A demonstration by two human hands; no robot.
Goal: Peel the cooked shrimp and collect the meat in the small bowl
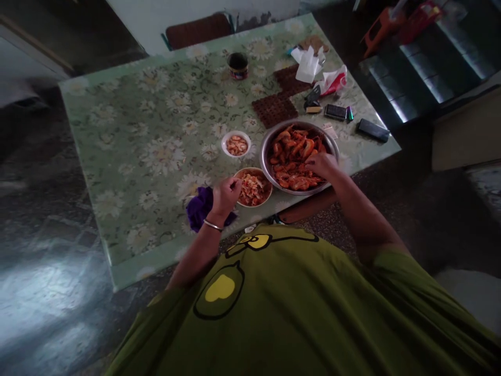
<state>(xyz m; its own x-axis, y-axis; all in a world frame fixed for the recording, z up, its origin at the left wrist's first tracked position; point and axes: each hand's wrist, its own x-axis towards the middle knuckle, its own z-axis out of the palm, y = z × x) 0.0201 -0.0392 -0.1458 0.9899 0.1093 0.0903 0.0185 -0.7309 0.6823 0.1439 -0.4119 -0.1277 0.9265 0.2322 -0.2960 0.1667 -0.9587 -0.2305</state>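
A large metal bowl (pixel 270 141) full of cooked red shrimp (pixel 293 151) stands near the table's front edge. My right hand (pixel 323 164) reaches into it, fingers curled on the shrimp at the bowl's near right side. My left hand (pixel 225 196), with a bangle on the wrist, hovers at the left rim of a smaller bowl of shrimp shells (pixel 253 189), fingers pinched together; whether a scrap sits in them I cannot make out. A small white bowl of peeled shrimp (pixel 236 144) stands just behind.
A purple cloth (pixel 199 206) lies by my left wrist. Farther back on the floral tablecloth (pixel 148 151) are brown mats (pixel 276 107), a dark tin (pixel 238 65), tissues (pixel 307 65), a red-white bag (pixel 332 81), phones (pixel 373 130) and a chair (pixel 198 30). Stairs rise at right.
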